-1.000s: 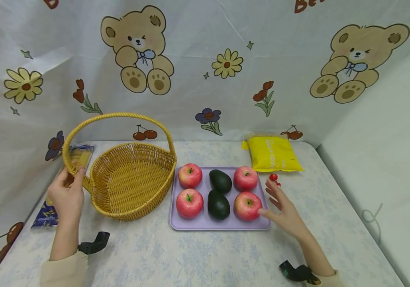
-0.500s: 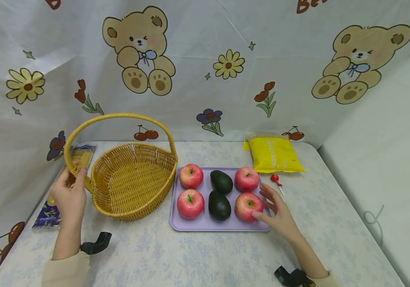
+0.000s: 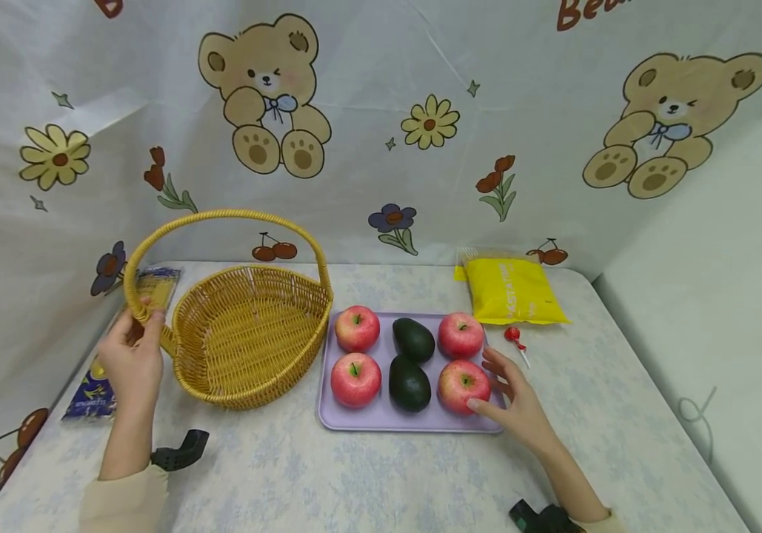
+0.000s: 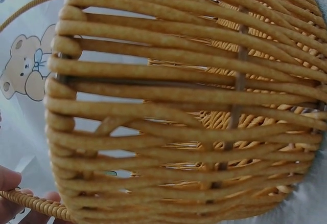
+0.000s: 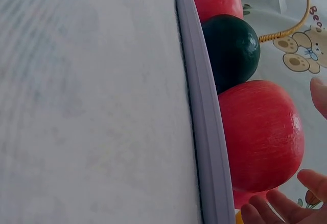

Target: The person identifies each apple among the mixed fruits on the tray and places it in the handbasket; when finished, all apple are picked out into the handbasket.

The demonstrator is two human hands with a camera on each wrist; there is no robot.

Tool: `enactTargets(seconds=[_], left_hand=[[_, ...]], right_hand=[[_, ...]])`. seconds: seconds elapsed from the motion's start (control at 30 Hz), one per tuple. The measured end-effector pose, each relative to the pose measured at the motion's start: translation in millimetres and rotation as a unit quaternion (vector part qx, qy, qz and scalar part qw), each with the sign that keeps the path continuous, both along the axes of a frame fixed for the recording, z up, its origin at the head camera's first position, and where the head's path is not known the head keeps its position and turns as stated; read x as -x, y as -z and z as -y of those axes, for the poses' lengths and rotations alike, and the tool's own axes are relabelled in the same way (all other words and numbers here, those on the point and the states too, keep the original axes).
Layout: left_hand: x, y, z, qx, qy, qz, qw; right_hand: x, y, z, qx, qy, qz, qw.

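Note:
My left hand grips the handle of a yellow wicker basket at its left base. The basket is tipped a little toward me, with nothing inside. Its woven side fills most of the left wrist view. To its right, a lilac tray carries several red apples and two dark green avocados. My right hand reaches over the tray's right edge, beside the front right apple. In the right wrist view, thumb and fingers are spread around that apple, the thumb apart from its skin.
Behind the tray's right side lies a yellow pasta bag, with a red lollipop in front of it. A blue and yellow spaghetti pack lies at the left, partly behind my left hand. A bear-printed cloth hangs at the back.
My right hand has moved left from beside the lollipop to the front right apple, uncovering the lollipop's stick. My left hand keeps its grip on the basket handle.

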State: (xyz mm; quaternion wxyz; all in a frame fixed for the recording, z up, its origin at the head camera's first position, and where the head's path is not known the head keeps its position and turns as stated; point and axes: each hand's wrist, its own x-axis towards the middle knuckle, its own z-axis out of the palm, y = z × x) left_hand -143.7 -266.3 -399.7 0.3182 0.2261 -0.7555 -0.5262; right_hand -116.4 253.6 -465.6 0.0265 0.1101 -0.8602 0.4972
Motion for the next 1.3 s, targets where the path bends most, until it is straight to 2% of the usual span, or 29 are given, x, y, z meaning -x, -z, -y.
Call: enactTargets(seconds=[0.13,0.27,0.5,0.6,1.0,1.3], left_hand=[[-0.2,1.5,1.4,-0.012,-0.006,0.010,0.9999],[0.3,2.7,1.8,-0.021,-0.016,0.002,0.9997],[3.9,4.3,-2.3,-0.026,-0.030,-0.054,0.9978],[4.7,6.3,-3.6,-0.017,-0.036,-0.065,0.9971],[4.9,6.5,-3.9,-0.029,-0.037,-0.063,0.9969],[5.1,5.9,-5.8,-0.033,-0.035,-0.062,0.9969]], right_hand=[[-1.6,2.1,1.4,-0.011,0.003,0.004,1.000],[-3.0,2.9,3.3,-0.017,0.000,0.006,1.000],[-5.4,4.3,7.2,-0.018,-0.011,0.008,1.000],[-6.0,4.7,8.5,-0.027,-0.005,0.008,1.000],[-6.0,6.5,12.2,-0.041,0.002,0.022,0.999],[-5.5,4.6,12.7,-0.029,-0.001,0.031,0.999]])
